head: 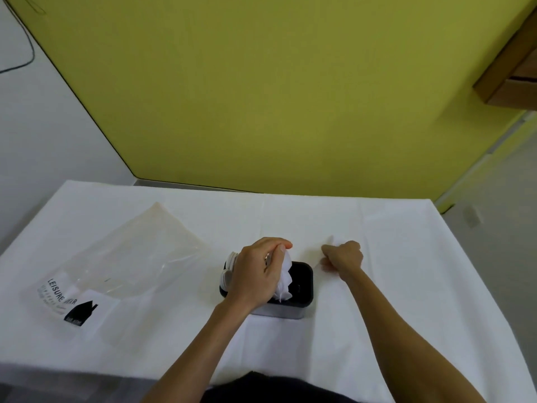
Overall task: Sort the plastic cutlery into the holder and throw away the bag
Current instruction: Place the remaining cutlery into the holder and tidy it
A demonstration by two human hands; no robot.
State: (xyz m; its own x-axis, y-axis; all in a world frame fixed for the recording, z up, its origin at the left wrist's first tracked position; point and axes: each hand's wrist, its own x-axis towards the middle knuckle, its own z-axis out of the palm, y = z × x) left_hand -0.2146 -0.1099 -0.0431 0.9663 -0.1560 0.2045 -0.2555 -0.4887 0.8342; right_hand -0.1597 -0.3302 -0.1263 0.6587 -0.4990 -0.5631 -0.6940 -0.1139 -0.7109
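A dark rectangular holder stands in the middle of the white table. My left hand hovers over its left part, fingers closed on a bunch of white plastic cutlery whose ends point down into the holder. More white cutlery shows at the holder's left edge, partly hidden by my hand. My right hand rests just right of the holder with fingers curled; a thin white piece seems to stick out of it, hard to tell against the cloth. The clear plastic bag lies flat on the left.
A white cloth covers the table. The bag carries black print and a white label near its front end. A yellow-green wall stands behind the table, and a wooden shelf juts out at upper right.
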